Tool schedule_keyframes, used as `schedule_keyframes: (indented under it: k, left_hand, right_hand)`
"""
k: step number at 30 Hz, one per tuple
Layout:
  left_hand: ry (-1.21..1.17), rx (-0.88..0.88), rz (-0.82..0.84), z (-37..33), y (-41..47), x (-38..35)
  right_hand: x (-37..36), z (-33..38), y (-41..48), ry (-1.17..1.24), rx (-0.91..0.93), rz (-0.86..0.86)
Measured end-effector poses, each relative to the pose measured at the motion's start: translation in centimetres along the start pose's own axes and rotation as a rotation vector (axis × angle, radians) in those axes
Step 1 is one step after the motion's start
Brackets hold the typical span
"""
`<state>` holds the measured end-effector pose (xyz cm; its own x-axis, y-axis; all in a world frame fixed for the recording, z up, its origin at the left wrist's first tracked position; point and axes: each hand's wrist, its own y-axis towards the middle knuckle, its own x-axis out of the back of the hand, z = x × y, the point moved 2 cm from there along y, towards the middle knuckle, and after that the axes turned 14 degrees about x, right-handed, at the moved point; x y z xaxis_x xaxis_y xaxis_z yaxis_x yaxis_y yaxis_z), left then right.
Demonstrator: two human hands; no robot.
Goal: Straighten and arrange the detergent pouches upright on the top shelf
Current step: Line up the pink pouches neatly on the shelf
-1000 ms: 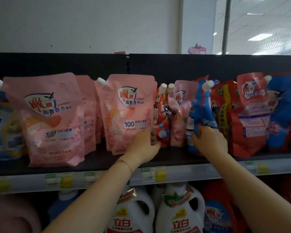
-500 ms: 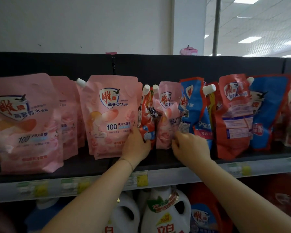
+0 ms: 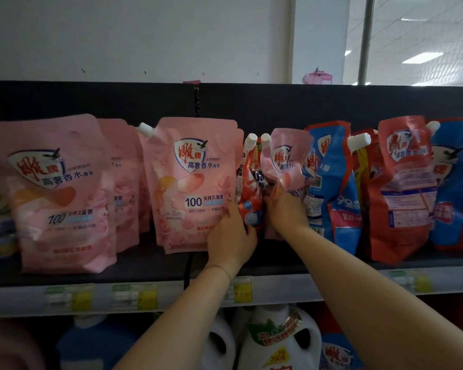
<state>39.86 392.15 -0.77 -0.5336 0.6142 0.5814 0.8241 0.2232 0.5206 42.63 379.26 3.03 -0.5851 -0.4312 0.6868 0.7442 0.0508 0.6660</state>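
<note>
Detergent pouches stand in a row on the black top shelf [image 3: 145, 265]. A large pink pouch [image 3: 195, 182] stands upright mid-shelf. Beside it a narrow red pouch [image 3: 250, 182] is squeezed sideways, then a small crumpled pink pouch [image 3: 285, 161]. My left hand [image 3: 231, 236] grips the lower part of the red pouch, thumb against the large pink pouch. My right hand [image 3: 285, 212] pinches the small pink pouch at its middle. A blue pouch [image 3: 329, 182] and a red pouch [image 3: 404, 188] lean to the right of it.
More pink pouches [image 3: 59, 193] stand at the left. The shelf edge carries price tags [image 3: 134, 296]. White detergent jugs [image 3: 278, 340] fill the shelf below. A dark back panel [image 3: 251, 102] rises behind the pouches.
My right hand left the blue pouch, moved left and took hold of the small pink pouch. My left hand stayed at the red pouch. The view shifted right.
</note>
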Motion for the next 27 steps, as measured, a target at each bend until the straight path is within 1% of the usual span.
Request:
schedule_keyframes:
  k: [3, 7, 11, 14, 16, 20, 23, 24, 25, 27]
  left_hand:
    - [0.006, 0.006, 0.010, 0.0, -0.1, 0.0]
    - [0.010, 0.002, 0.035, -0.2, -0.1, 0.1]
    - [-0.072, 0.028, 0.079, -0.3, 0.1, 0.1]
    - [-0.197, 0.077, 0.113, -0.2, 0.4, 0.3]
    - [-0.268, 0.111, 0.177, -0.2, 0.7, 0.6]
    - [-0.507, 0.189, 0.463, -0.4, 0.9, 2.8]
    - [-0.806, 0.260, 0.677, -0.5, -0.4, 5.4]
    - [-0.903, 0.253, 0.700, -0.3, -0.8, 6.2]
    - [-0.963, 0.241, 0.683, 0.2, -0.9, 6.7]
    - [-1.017, 0.211, 0.604, 1.6, -0.9, 8.0]
  right_hand:
    - [-0.4, 0.3, -0.3, 0.041, -0.018, -0.022]
    - [0.5, 0.4, -1.6, 0.137, -0.104, -0.082]
    - [1.9, 0.9, -2.9, 0.133, -0.074, -0.164]
    - [2.8, 1.7, -3.7, 0.128, -0.004, -0.229]
    - [3.3, 2.5, -3.9, 0.152, 0.083, -0.258]
    - [3.9, 4.4, -4.4, 0.211, 0.181, -0.379]
    - [3.8, 6.7, -4.9, 0.285, 0.230, -0.436]
    - [3.6, 7.6, -5.1, 0.297, 0.248, -0.455]
    - [3.3, 8.6, -5.3, 0.296, 0.266, -0.475]
    - [2.7, 10.8, -5.9, 0.265, 0.330, -0.511]
